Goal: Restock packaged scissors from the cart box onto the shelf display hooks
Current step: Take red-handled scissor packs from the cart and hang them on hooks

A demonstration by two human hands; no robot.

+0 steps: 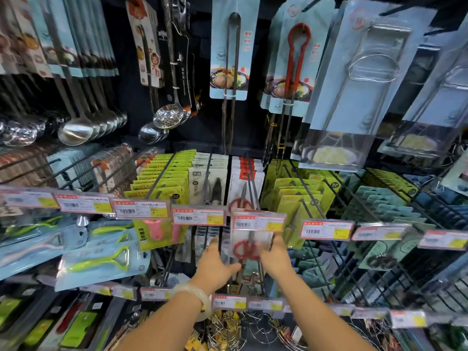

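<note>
I hold one packaged pair of red-handled scissors [247, 248] in front of the shelf, just below a price tag [258, 222] at the end of a display hook [252, 178]. My left hand [215, 266] grips the pack's left lower edge; a pale bangle sits on that wrist. My right hand [274, 254] grips its right edge. On the hook behind hang more of the same white-and-red scissors packs [245, 184]. The top of the held pack is hidden behind the price tag. The cart box is out of view.
Rows of hooks with green packs [162, 178], black scissors packs [210, 183] and teal packs [379, 203] flank the hook. Peelers [98, 259] hang at left. Ladles [76, 133] and tongs [229, 54] hang above. Wire racks [253, 325] lie below.
</note>
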